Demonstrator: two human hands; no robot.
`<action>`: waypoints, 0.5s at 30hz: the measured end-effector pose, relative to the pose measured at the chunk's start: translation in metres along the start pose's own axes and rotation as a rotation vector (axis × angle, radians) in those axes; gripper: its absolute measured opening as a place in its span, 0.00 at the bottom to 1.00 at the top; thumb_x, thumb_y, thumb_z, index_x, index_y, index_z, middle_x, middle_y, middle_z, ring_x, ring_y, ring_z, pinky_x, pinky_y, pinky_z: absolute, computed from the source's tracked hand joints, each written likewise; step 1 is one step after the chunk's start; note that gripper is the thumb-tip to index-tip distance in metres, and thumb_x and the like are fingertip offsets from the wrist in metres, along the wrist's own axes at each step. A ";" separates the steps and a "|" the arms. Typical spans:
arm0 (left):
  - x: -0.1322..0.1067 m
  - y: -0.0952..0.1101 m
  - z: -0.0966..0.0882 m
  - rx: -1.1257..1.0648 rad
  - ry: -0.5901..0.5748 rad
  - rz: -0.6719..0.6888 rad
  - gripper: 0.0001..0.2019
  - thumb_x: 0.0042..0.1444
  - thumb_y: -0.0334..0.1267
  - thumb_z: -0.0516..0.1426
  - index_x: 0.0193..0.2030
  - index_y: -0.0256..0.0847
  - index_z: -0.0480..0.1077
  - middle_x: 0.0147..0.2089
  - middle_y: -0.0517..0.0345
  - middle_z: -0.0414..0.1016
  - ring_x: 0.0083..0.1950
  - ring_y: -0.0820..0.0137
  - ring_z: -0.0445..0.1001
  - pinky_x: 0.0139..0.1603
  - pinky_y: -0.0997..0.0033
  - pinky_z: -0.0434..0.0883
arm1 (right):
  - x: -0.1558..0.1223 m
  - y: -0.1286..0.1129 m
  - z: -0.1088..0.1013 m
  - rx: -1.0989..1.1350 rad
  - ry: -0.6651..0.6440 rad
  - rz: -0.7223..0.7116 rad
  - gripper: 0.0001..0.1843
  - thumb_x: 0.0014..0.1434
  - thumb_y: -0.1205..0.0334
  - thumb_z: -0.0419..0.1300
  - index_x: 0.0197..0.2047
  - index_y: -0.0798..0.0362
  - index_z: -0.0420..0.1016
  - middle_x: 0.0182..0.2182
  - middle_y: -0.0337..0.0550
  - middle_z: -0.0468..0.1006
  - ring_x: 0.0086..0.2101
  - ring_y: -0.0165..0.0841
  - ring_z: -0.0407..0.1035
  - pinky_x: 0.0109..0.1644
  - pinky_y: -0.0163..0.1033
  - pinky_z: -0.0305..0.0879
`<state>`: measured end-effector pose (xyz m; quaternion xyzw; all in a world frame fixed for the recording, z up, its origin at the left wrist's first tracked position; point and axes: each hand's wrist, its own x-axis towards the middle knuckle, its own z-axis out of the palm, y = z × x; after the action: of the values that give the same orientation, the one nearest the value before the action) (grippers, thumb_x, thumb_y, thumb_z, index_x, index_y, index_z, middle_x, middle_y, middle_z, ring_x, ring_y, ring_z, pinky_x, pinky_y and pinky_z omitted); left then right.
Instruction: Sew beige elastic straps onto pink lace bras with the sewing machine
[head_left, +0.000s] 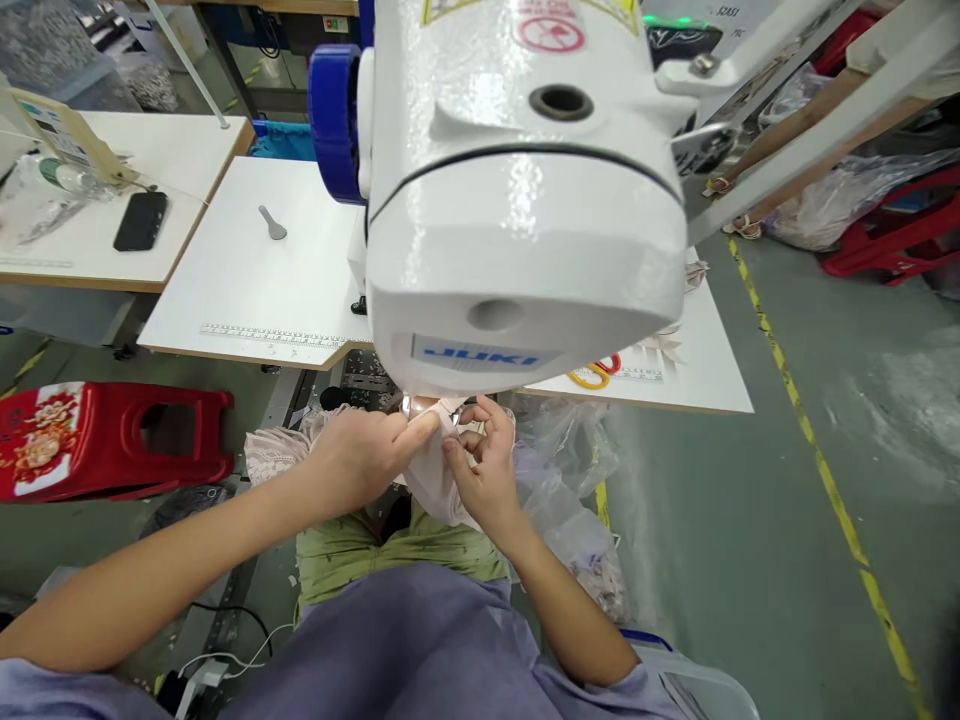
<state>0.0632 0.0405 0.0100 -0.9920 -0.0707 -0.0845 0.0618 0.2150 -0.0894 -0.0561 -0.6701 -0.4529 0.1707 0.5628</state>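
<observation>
Nearest, green cloth lies on my lap. Just past it, both hands meet under the near end of the sewing machine. My left hand is closed, thumb and forefinger pinching the top edge of the pale pink fabric. My right hand has its fingers curled and grips the same piece from the right. The fabric is smooth, thin and folded, hanging down between my hands; what sits at the pinch point is too small to tell. Lace bunches to the left and a clear plastic bag to the right. Further out are the white table, a red stool on the left, and a black phone far left.
</observation>
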 end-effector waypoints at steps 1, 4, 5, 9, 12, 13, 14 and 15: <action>0.002 0.008 -0.003 0.030 0.018 -0.024 0.20 0.58 0.24 0.49 0.57 0.35 0.66 0.22 0.64 0.64 0.19 0.70 0.62 0.20 0.68 0.47 | -0.001 0.001 -0.001 0.002 -0.002 0.028 0.27 0.67 0.58 0.55 0.67 0.46 0.56 0.48 0.47 0.71 0.26 0.26 0.66 0.29 0.36 0.70; 0.009 0.025 -0.008 0.089 0.093 -0.080 0.18 0.60 0.24 0.47 0.56 0.29 0.66 0.22 0.62 0.65 0.19 0.69 0.64 0.19 0.68 0.52 | 0.008 -0.003 -0.010 -0.150 -0.058 0.020 0.19 0.66 0.60 0.55 0.60 0.47 0.68 0.47 0.49 0.72 0.35 0.33 0.70 0.37 0.40 0.71; 0.011 0.029 -0.009 0.094 0.110 -0.100 0.18 0.60 0.24 0.47 0.56 0.28 0.65 0.22 0.61 0.66 0.19 0.68 0.65 0.18 0.68 0.54 | 0.015 -0.006 -0.015 -0.194 -0.083 0.001 0.17 0.65 0.60 0.55 0.56 0.47 0.72 0.44 0.48 0.73 0.39 0.36 0.70 0.40 0.42 0.71; 0.017 0.036 -0.007 0.087 0.106 -0.185 0.16 0.61 0.25 0.47 0.54 0.28 0.66 0.25 0.59 0.70 0.20 0.69 0.67 0.19 0.68 0.57 | 0.044 -0.011 -0.029 -0.221 -0.189 -0.026 0.09 0.62 0.60 0.56 0.35 0.50 0.77 0.37 0.44 0.73 0.37 0.36 0.70 0.41 0.41 0.69; 0.019 0.036 -0.005 0.071 0.081 -0.225 0.15 0.60 0.26 0.49 0.53 0.31 0.66 0.25 0.60 0.69 0.21 0.68 0.68 0.20 0.68 0.56 | 0.060 -0.011 -0.033 -0.202 -0.247 0.014 0.10 0.59 0.60 0.57 0.28 0.52 0.73 0.34 0.43 0.74 0.34 0.35 0.70 0.39 0.40 0.68; 0.020 0.035 -0.005 0.065 0.077 -0.234 0.14 0.60 0.25 0.50 0.52 0.31 0.67 0.24 0.61 0.69 0.21 0.68 0.68 0.20 0.68 0.55 | 0.064 -0.010 -0.033 -0.198 -0.260 0.033 0.08 0.58 0.59 0.57 0.29 0.52 0.73 0.34 0.42 0.75 0.34 0.35 0.70 0.39 0.41 0.68; 0.020 0.035 -0.005 0.060 0.071 -0.243 0.13 0.59 0.25 0.50 0.50 0.33 0.67 0.24 0.61 0.68 0.21 0.68 0.68 0.20 0.68 0.55 | 0.068 -0.009 -0.033 -0.195 -0.270 0.045 0.07 0.57 0.59 0.57 0.31 0.52 0.74 0.34 0.42 0.75 0.35 0.36 0.70 0.40 0.42 0.68; 0.021 0.035 -0.006 0.055 0.066 -0.251 0.11 0.57 0.24 0.51 0.46 0.34 0.68 0.23 0.61 0.68 0.21 0.69 0.68 0.20 0.68 0.54 | 0.072 -0.008 -0.033 -0.194 -0.281 0.049 0.07 0.57 0.59 0.57 0.31 0.51 0.74 0.33 0.42 0.75 0.35 0.36 0.70 0.42 0.42 0.68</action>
<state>0.0881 0.0085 0.0157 -0.9700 -0.1944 -0.1221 0.0804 0.2742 -0.0525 -0.0182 -0.7016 -0.5250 0.2317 0.4225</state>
